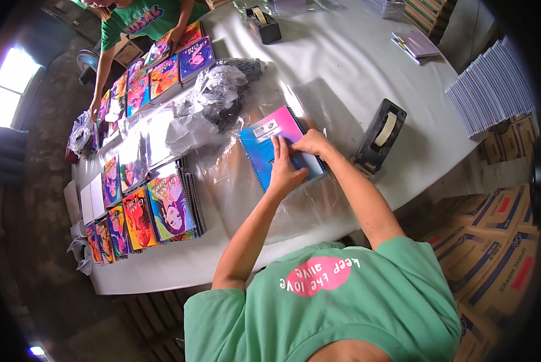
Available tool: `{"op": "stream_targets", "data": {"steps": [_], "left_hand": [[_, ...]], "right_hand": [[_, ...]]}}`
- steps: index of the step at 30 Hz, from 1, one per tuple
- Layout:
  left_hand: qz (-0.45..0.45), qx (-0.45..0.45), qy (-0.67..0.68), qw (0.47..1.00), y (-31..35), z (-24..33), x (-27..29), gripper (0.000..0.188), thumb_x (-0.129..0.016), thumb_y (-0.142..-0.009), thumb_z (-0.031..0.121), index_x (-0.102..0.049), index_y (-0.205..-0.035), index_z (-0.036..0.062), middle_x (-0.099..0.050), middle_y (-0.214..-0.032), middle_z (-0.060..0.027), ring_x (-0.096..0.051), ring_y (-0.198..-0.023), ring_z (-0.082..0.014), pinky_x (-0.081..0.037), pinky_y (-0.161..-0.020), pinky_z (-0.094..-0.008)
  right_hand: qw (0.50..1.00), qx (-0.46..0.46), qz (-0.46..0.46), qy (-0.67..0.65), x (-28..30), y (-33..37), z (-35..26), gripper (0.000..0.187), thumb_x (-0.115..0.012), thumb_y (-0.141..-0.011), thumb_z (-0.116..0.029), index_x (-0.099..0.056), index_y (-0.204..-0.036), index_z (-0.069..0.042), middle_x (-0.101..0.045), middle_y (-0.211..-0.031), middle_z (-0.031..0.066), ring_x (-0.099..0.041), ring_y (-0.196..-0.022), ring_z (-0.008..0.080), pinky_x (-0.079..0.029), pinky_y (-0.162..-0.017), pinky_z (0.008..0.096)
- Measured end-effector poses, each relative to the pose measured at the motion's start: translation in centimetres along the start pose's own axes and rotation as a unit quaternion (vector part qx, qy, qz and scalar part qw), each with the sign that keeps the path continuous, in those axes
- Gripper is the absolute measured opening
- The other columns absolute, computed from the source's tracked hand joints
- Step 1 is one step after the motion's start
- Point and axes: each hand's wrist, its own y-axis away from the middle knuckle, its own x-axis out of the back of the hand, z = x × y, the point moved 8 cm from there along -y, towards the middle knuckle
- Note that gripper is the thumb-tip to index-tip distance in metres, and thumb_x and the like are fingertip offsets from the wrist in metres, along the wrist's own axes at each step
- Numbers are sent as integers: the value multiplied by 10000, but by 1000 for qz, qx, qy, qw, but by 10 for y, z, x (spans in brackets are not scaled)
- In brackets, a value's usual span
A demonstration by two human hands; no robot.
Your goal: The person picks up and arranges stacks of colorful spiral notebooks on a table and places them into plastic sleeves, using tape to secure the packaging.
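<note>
Head view: tape dispenser (379, 136) right of notebook (275, 151), crumpled plastic (207, 105) behind.

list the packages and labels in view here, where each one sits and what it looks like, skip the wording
White label: small rectangle on the pink and blue spiral notebook under the left hand and right hand.
Cardboard boxes: stacked right of the table, brown with blue stripes and red patches.
Clear plastic wrap: flat sheet under the notebook.
Crumpled bags: clear and dark heap at mid table.
</note>
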Motion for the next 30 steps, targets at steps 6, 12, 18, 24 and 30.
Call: {"op": "stream_targets", "data": {"steps": [6, 12, 18, 24, 30], "left_hand": [[-94, 102, 340, 930, 12, 11, 3, 1148, -576, -773, -11, 363, -1338, 330, 62, -1541, -99, -650, -825, -252, -581, -686, -379], [-83, 79, 441, 890, 17, -3, 12, 1148, -603, -777, -1, 335, -1365, 305, 62, -1545, -84, -627, -923, -267, -552, -764, -398], [101, -129, -205, 965, 123, 6, 52, 819, -685, -657, 16, -329, -1393, 68, -492, -1231, -191, -613, -917, -327, -537, -695, -362], [-48, -380, -70, 921, 150, 46, 31, 240, -639, -636, -7, -659, -862, 73, -622, -800, -48, -614, -676, -194, -503, -582, -310], [13, 134, 116, 984, -1, -140, 126, 446, -583, -915, 227, -462, -1313, 65, -616, -994, -103, -641, -679, -169, -495, -562, -260]], "right_hand": [[980, 147, 100, -89, 5, 12, -17, 969, -796, -591, -535, -453, -1285, 49, -524, -1250, 262, -566, -1096, 299, -438, -922, 338], [987, 118, 41, 101, -11, 22, -33, 1165, -667, -728, -569, -31, -1375, 161, -369, -1311, 387, -421, -1231, 443, -370, -1009, 454], [992, 89, 39, 85, -7, 22, -23, 1114, -655, -761, -535, -31, -1372, 157, -398, -1260, 413, -441, -1200, 460, -374, -995, 471], [989, 106, 47, 92, -17, 22, -29, 1078, -661, -764, -517, -58, -1385, 127, -354, -1302, 405, -422, -1211, 467, -364, -1003, 473], [995, 88, -3, 50, -17, 28, -33, 1077, -651, -769, -526, -44, -1414, 86, -321, -1358, 368, -319, -1286, 473, -335, -1032, 486]]}}
